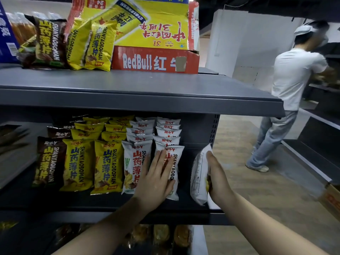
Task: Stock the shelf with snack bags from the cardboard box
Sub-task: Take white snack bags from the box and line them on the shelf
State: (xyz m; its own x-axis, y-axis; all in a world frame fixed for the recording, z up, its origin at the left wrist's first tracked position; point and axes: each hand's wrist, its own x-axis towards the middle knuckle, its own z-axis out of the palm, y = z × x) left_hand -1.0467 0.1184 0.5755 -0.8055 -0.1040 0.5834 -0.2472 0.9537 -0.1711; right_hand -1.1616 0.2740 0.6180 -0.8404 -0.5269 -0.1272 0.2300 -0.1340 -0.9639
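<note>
Risk 1: the white bag [199, 173] in the right hand [219, 179] is standing edge-on over the bare end of the shelf [195, 208], just beside the open side of the unit. If it is being let go before it leans on the white row [168, 137], it is likely tipping outward and dropping to the floor.

Risk 2: the left hand [156, 179] is pressing flat on the front white bag [175, 173]. Too firm a push is liable to be toppling that row backward or crowding the neighbouring bag [135, 168].

Risk 3: the bags are puffed and slick-looking; a loose grip may be letting the held one slide.

Fingers, right: wrapped round the bag's far face, clamped on it; the fingertips are hidden behind the bag.

Fingers, left: straight, slightly spread, gripping nothing, lying against the front bag.

The box [155, 58] is sitting on the upper shelf, with yellow bags [100, 45] touching it on its left.
</note>
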